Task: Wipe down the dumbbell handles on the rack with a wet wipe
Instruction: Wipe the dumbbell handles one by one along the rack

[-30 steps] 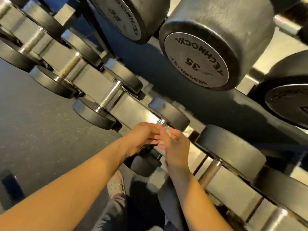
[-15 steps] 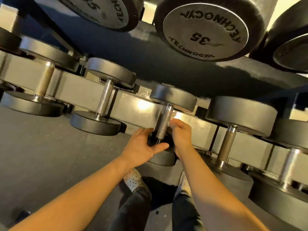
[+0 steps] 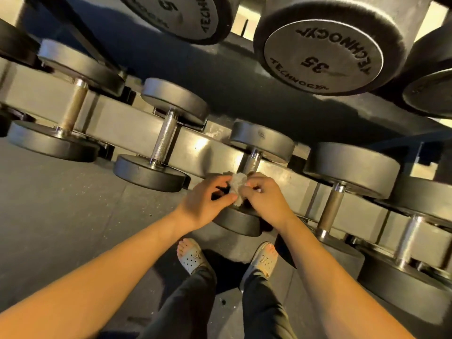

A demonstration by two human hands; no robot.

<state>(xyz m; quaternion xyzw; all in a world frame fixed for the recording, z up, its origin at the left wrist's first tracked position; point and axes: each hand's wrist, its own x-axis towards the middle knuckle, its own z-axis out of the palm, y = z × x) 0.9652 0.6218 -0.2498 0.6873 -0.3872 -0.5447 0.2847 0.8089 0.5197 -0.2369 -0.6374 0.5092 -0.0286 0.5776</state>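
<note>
A crumpled white wet wipe [image 3: 237,187] is bunched between my two hands, just below the knurled steel handle [image 3: 252,163] of the middle dumbbell on the low rack. My left hand [image 3: 208,200] pinches the wipe from the left with thumb and fingers. My right hand [image 3: 265,196] pinches it from the right. The lower part of that handle is hidden behind the wipe and my fingers. The dumbbell's near black head [image 3: 238,222] sits under my hands.
More dumbbells lie along the grey rack rail [image 3: 203,152]: one handle to the left [image 3: 164,140], one to the right [image 3: 332,209]. Large 35-marked dumbbell heads [image 3: 325,48] overhang from the upper tier. My sandalled feet [image 3: 189,255] stand on dark rubber floor [image 3: 61,216].
My hands came off the middle dumbbell's handle and drew together just below it, and the crumpled wipe now shows between them. The camera view shifted slightly.
</note>
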